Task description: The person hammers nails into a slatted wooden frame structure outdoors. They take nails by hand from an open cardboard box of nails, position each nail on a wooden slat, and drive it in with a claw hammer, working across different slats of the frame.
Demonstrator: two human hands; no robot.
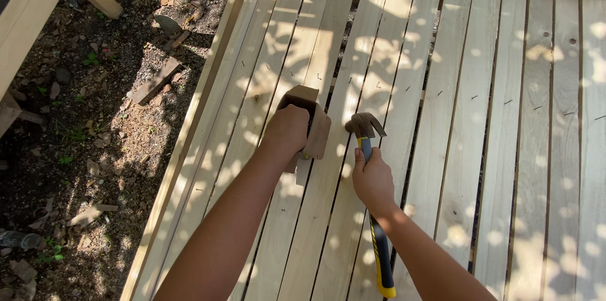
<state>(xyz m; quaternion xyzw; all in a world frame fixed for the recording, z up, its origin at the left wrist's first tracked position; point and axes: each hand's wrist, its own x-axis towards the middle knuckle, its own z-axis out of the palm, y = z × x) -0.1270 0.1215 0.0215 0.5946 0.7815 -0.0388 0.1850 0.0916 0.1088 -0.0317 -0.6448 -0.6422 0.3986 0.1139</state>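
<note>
From where I watch, a person works over a slatted deck of pale wooden boards [442,149], dappled with leaf shadow. The left hand [287,132] has its grip closed around a small wooden block [314,125], holding it upright against the boards near the middle of the panel; the block's lower end touches a slat. Just beside it, to the right, the right hand [372,178] has its grip clamped on a claw hammer [365,125] high on the handle, close under the head (the yellow-and-black handle [380,257] runs back under the wrist toward the camera). The hammer's head lies low over the slats, claw spread, a little apart from the block; I cannot tell whether it touches the wood. Small nails or staples [440,93] stand in a rough row across the boards. A framing rail [189,130] edges the panel on the left, and beyond it lies bare ground [76,137] strewn with wood scraps and a few weeds.
</note>
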